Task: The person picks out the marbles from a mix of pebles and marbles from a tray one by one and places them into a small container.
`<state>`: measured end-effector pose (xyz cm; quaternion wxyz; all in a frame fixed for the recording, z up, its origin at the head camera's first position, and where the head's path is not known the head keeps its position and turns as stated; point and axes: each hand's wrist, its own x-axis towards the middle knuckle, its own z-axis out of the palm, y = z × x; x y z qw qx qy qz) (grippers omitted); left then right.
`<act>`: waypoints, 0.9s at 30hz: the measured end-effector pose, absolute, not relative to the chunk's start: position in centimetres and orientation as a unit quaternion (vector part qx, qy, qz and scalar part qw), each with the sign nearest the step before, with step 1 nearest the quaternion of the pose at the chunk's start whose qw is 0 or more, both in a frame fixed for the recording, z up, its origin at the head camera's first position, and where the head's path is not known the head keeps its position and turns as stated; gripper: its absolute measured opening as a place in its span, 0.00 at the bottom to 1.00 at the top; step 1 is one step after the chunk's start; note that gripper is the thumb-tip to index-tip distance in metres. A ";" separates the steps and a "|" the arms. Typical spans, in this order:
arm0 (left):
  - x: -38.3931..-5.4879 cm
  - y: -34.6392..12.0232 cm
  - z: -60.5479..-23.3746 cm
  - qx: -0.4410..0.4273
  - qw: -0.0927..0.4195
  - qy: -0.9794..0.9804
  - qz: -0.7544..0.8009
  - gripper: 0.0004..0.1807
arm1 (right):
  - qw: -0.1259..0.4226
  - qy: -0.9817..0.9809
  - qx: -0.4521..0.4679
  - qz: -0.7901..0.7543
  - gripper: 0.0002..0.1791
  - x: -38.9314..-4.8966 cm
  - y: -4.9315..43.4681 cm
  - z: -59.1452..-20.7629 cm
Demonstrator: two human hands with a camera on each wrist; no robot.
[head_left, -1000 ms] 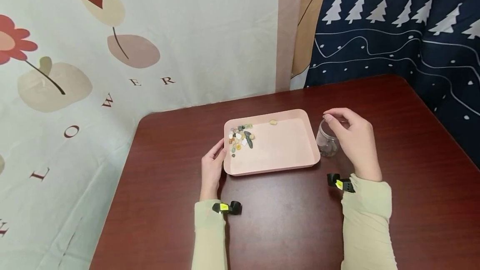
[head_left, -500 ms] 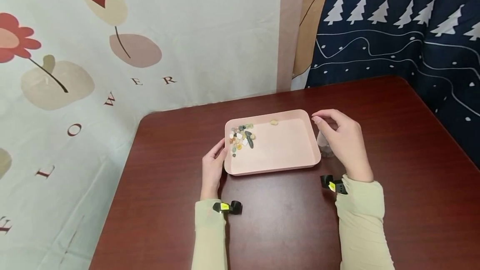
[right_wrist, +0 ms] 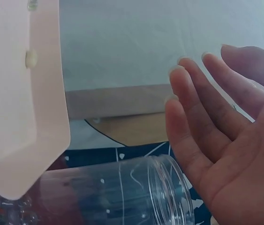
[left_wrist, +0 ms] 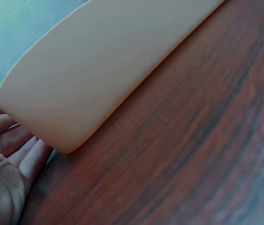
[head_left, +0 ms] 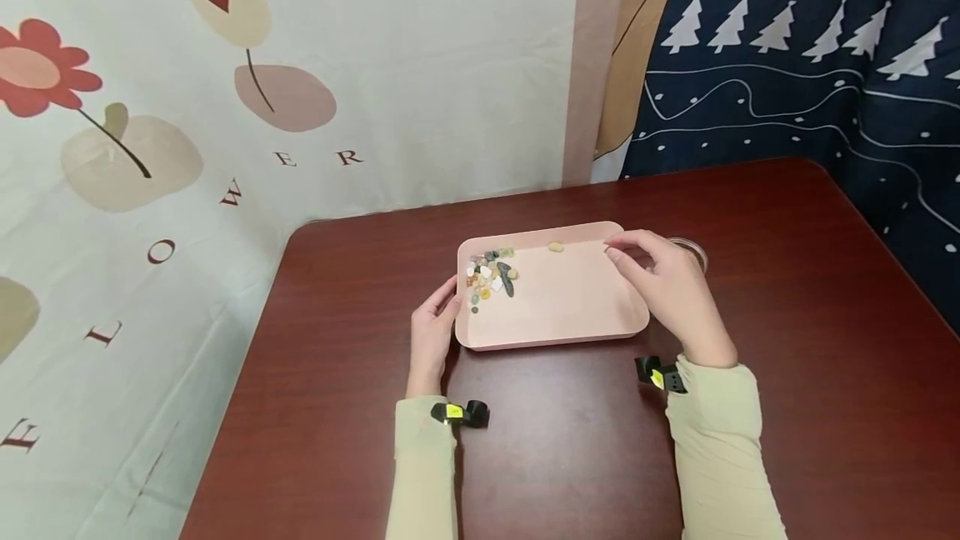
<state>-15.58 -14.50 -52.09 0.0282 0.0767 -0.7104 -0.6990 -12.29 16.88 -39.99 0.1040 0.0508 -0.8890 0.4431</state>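
Note:
A pink tray (head_left: 555, 307) lies on the table, with several small coloured stones (head_left: 483, 280) gathered at its left end. One yellowish stone (head_left: 555, 247) sits apart by the far wall. My left hand (head_left: 431, 340) holds the tray's left end, thumb at the rim; in the left wrist view its fingers (left_wrist: 33, 152) pass behind the end wall. Over the tray's right end hovers my right hand (head_left: 667, 290). Its fingers are spread a little, and I see nothing between them in the right wrist view. Behind it stands a clear jar (right_wrist: 103, 192) with rounded pieces at its bottom.
The dark red table (head_left: 555, 440) carries the tray and the jar close together. A pale printed cloth (head_left: 450, 90) hangs along the back, and a navy cloth with tree shapes (head_left: 765, 98) hangs at the right. Each wrist wears a small black camera (head_left: 472, 413).
My right hand has moved left from above the jar's mouth to over the tray's right end. The left hand stays at the tray, and the stones lie as before.

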 end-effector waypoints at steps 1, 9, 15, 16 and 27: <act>-15.6 -14.5 -52.0 0.077 0.026 -0.709 -0.700 0.18 | 0.094 -0.888 0.055 0.447 0.18 -12.3 16.8 -40.1; -15.1 -14.4 -50.6 0.076 0.012 -0.709 -0.701 0.19 | 0.013 -0.887 0.102 0.451 0.20 -12.7 15.6 -40.7; -15.1 -14.3 -50.0 0.079 0.012 -0.716 -0.693 0.19 | 0.035 -0.853 0.086 0.514 0.17 -13.0 14.1 -40.7; -15.3 -14.4 -50.2 0.078 0.013 -0.713 -0.696 0.19 | 0.040 -0.844 0.084 0.529 0.17 -13.0 13.9 -40.7; -15.7 -14.7 -52.1 0.065 0.035 -0.711 -0.699 0.18 | 0.064 -0.858 0.096 0.500 0.17 -14.1 12.7 -40.4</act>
